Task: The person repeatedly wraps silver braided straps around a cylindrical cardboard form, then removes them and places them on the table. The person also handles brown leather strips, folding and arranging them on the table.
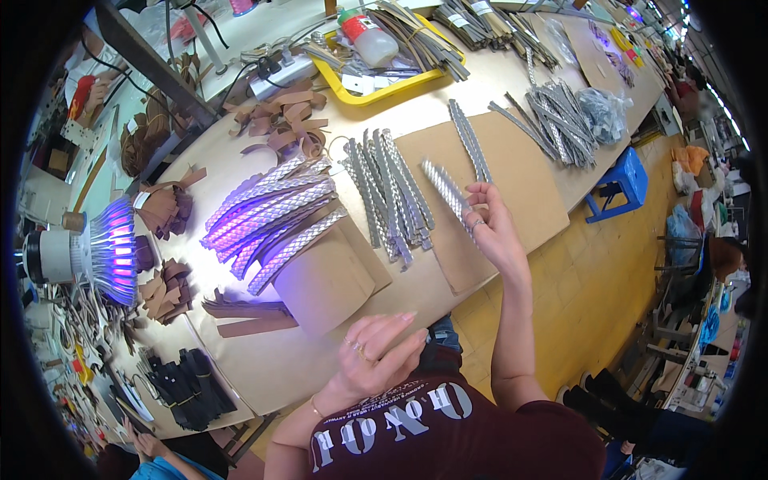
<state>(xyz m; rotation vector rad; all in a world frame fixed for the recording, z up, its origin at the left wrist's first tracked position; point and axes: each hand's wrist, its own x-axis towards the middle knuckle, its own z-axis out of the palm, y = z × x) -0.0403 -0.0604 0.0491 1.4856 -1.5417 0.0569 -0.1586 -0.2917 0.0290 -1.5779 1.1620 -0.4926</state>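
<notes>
My right hand (494, 228) pinches one end of a silver braided strap (442, 186), held up over a brown cardboard sheet (520, 176). Loosely curved in front of my chest, my left hand (380, 350) has its fingers stretched and nothing visible in them. Close beyond it stands a curved brown cardboard piece (324, 280). A pile of shiny braided straps (268, 212) lies against that piece under purple light. Grey and silver straps (388, 192) form a bunch left of the sheet, and a pair of grey straps (470, 140) rests on its far part.
At the left a lamp (112, 252) glows purple. Brown strips (284, 116) lie in heaps near a yellow tray (360, 98) holding a bottle (368, 38). More grey straps (560, 120) sit at the far right, above a blue stool (620, 184). Another person's hands (144, 442) show lower left.
</notes>
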